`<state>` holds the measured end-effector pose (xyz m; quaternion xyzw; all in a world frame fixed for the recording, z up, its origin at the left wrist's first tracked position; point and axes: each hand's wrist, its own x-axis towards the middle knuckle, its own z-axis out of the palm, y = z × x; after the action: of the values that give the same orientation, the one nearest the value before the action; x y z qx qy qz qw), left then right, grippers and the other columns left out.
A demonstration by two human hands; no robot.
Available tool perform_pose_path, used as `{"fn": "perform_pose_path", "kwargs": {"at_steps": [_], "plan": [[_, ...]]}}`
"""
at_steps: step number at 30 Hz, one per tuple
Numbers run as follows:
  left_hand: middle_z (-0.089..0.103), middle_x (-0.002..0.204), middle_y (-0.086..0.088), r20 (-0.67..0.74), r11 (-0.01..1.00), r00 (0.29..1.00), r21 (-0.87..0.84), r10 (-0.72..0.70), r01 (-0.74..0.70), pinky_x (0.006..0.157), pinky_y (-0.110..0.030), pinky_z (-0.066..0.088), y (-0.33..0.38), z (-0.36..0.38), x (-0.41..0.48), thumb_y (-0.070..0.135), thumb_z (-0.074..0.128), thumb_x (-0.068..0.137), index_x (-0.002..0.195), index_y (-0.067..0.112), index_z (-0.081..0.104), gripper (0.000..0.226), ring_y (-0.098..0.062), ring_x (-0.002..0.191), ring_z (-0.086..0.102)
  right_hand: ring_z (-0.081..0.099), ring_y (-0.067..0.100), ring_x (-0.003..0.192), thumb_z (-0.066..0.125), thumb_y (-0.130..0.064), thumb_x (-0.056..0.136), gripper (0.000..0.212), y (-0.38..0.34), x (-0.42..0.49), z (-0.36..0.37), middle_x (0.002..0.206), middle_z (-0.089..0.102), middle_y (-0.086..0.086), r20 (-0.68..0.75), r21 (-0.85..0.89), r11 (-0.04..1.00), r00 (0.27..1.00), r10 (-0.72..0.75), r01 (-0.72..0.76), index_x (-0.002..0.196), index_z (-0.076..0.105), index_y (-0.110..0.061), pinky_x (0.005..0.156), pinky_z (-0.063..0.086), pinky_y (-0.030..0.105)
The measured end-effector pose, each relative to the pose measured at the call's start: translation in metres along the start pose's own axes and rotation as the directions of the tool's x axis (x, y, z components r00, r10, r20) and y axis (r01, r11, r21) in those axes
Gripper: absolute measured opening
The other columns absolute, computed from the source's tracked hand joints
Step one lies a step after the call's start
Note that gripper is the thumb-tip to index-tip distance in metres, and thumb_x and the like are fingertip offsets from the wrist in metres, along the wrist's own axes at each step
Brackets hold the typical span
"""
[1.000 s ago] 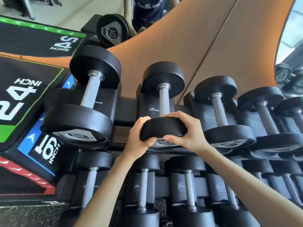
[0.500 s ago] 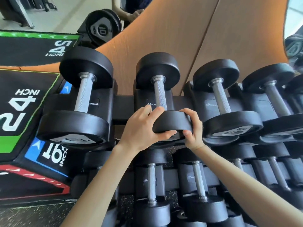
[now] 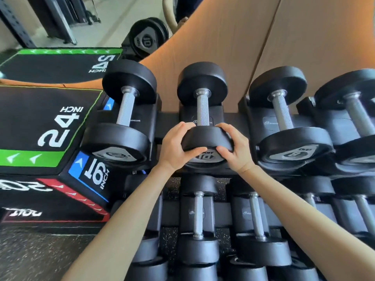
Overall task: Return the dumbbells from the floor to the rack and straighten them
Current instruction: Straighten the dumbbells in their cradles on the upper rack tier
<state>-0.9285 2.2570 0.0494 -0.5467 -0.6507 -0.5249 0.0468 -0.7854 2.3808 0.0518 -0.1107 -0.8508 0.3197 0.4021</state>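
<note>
Head view: shows a black dumbbell [image 3: 202, 110] with round rubber heads and a knurled steel handle, seated in the middle cradle of the rack's [image 3: 236, 122] upper tier. Lies with the handle running straight away from the camera, far head close to the wooden wall panel [image 3: 253, 37], near head at the front edge of the tier. Carries a grey end cap on the near face, marking partly hidden behind the thumbs. Grasped at the near head from both sides: left hand [image 3: 175, 147] curled round the left rim, fingers over the top, thumb across the lower front edge; right hand [image 3: 236, 151] mirrored on the right rim, thumb tips near each other but apart. Reached with both forearms bare, rising from the bottom of the frame across the lower-tier dumbbells [image 3: 197, 216]. Flanked by a larger left neighbour [image 3: 125, 110] and a right neighbour [image 3: 282, 112], each in its own cradle, with bare crossbar showing on either side of the gripped head. Bordered at the rack's left end by a plyo box [image 3: 40, 122] marked 24 INCH and 16 INCH, just beside the left neighbour. Underlaid by speckled rubber floor [image 3: 30, 250] at lower left.
</note>
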Motion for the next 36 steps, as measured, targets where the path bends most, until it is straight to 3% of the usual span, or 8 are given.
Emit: {"fn": "perform_pose_path", "kwargs": {"at_steps": [4, 6, 8, 10, 12, 16, 27, 36], "plan": [[0.054, 0.112, -0.001, 0.024, 0.975, 0.976, -0.044, -0.219, 0.22, 0.092, -0.031, 0.043, 0.012, 0.002, -0.013, 0.054, 0.062, 0.076, 0.117, 0.007, 0.052, 0.064, -0.017, 0.104, 0.052, 0.047, 0.004, 0.106, 0.044, -0.056, 0.087, 0.065, -0.012, -0.006, -0.016, 0.118, 0.054, 0.001, 0.124, -0.034, 0.993, 0.986, 0.115, -0.111, 0.13, 0.045, -0.007, 0.091, 0.04, 0.022], [0.049, 0.126, 0.0, 0.029, 0.943, 0.945, -0.048, -0.327, 0.328, 0.1, -0.028, 0.037, 0.021, 0.0, -0.025, 0.051, 0.058, 0.079, 0.13, 0.013, 0.044, 0.065, -0.013, 0.118, 0.045, 0.048, 0.011, 0.105, 0.043, -0.051, 0.089, 0.059, -0.022, -0.012, -0.025, 0.118, 0.052, 0.002, 0.186, -0.153, 0.977, 0.967, 0.173, -0.145, 0.138, 0.035, -0.019, 0.085, 0.038, 0.027], [0.04, 0.141, 0.002, 0.079, 0.934, 0.932, 0.061, -0.355, 0.351, 0.106, -0.028, 0.03, 0.026, -0.008, -0.034, 0.049, 0.053, 0.087, 0.141, 0.02, 0.031, 0.066, -0.01, 0.13, 0.035, 0.048, 0.018, 0.108, 0.047, -0.046, 0.092, 0.061, -0.031, -0.02, -0.031, 0.121, 0.05, 0.005, 0.2, -0.332, 0.936, 0.961, 0.193, -0.119, 0.144, 0.026, -0.022, 0.086, 0.039, 0.032], [0.032, 0.149, 0.002, 0.148, 0.926, 0.93, 0.232, -0.338, 0.299, 0.108, -0.029, 0.026, 0.031, -0.025, -0.039, 0.052, 0.047, 0.091, 0.147, 0.02, 0.023, 0.069, -0.011, 0.136, 0.028, 0.047, 0.024, 0.116, 0.048, -0.043, 0.093, 0.064, -0.039, -0.03, -0.037, 0.132, 0.047, 0.008, 0.182, -0.465, 0.881, 0.964, 0.192, -0.088, 0.146, 0.024, -0.015, 0.094, 0.039, 0.039], [0.035, 0.149, -0.001, 0.192, 0.899, 0.946, 0.406, -0.262, 0.167, 0.108, -0.029, 0.026, 0.04, -0.043, -0.045, 0.057, 0.04, 0.089, 0.146, 0.015, 0.028, 0.071, -0.015, 0.135, 0.031, 0.045, 0.026, 0.122, 0.046, -0.045, 0.092, 0.065, -0.05, -0.042, -0.041, 0.138, 0.043, 0.009, 0.167, -0.517, 0.854, 0.97, 0.174, -0.064, 0.145, 0.028, -0.012, 0.099, 0.036, 0.04], [0.047, 0.14, -0.007, 0.246, 0.839, 0.963, 0.543, -0.108, -0.045, 0.109, -0.035, 0.031, 0.059, -0.078, -0.066, 0.047, 0.04, 0.09, 0.14, 0.01, 0.041, 0.062, -0.022, 0.13, 0.041, 0.044, 0.03, 0.125, 0.055, -0.039, 0.087, 0.065, -0.077, -0.061, -0.032, 0.138, 0.045, 0.014, 0.121, -0.577, 0.815, 0.983, 0.139, -0.044, 0.14, 0.036, -0.007, 0.103, 0.039, 0.044], [0.047, 0.139, -0.011, 0.308, 0.798, 0.941, 0.598, -0.141, -0.076, 0.109, -0.034, 0.025, 0.038, -0.175, -0.139, 0.041, 0.042, 0.088, 0.138, 0.006, 0.043, 0.061, -0.025, 0.128, 0.041, 0.04, 0.031, 0.131, 0.06, -0.032, 0.086, 0.066, -0.146, -0.101, 0.042, 0.141, 0.043, 0.016, 0.118, -0.633, 0.767, 0.965, 0.234, -0.108, 0.141, 0.035, -0.005, 0.104, 0.039, 0.046], [0.042, 0.142, -0.012, 0.178, 0.788, 0.966, 0.614, -0.188, 0.04, 0.104, -0.041, 0.035, 0.007, -0.224, -0.126, 0.042, 0.04, 0.088, 0.14, 0.007, 0.039, 0.063, -0.028, 0.128, 0.041, 0.045, 0.033, 0.126, 0.066, -0.028, 0.084, 0.066, -0.187, -0.072, 0.082, 0.139, 0.045, 0.017, 0.233, -0.622, 0.783, 0.957, 0.171, 0.012, 0.14, 0.038, -0.006, 0.104, 0.037, 0.043]]}}
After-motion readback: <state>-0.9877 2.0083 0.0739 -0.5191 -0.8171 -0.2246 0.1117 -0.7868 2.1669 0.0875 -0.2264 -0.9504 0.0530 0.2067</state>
